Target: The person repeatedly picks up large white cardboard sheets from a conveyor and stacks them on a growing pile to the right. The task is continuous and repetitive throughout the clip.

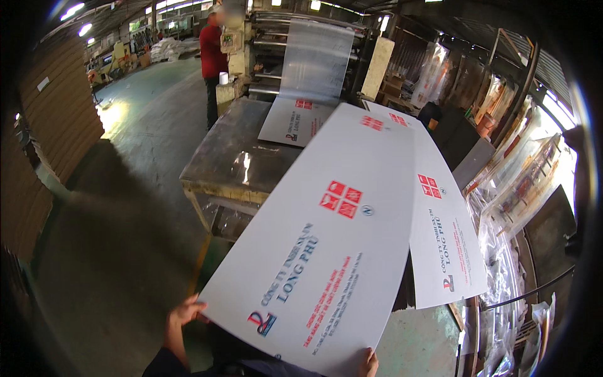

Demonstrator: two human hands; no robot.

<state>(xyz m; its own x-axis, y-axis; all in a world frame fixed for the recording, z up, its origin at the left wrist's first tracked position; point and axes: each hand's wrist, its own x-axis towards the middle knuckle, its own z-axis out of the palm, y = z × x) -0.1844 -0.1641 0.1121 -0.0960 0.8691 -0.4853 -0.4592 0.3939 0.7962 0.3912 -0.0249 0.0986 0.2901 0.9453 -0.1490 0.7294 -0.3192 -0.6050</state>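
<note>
A long white printed sheet [370,251], with red and blue marks, stretches away from me at a slant. My left hand [186,312] grips its near left corner, fingers closed on the edge. At the near right corner my right hand [369,363] pinches the same sheet; part of that hand is cut off by the lower border. Partly behind the held sheet, a second white printed sheet [433,245] lies on the right. A third printed sheet [279,122] rests on the metal table [235,166] ahead, below clear film [317,60] hanging from a roller machine [267,69].
A person in a red top [210,56] stands beside the machine. Tall brown stacked boards [50,94] rise on the left. Crumpled clear plastic [499,270] and a dark curved cable [534,290] are at the right. Concrete floor [119,232] spreads left of the table.
</note>
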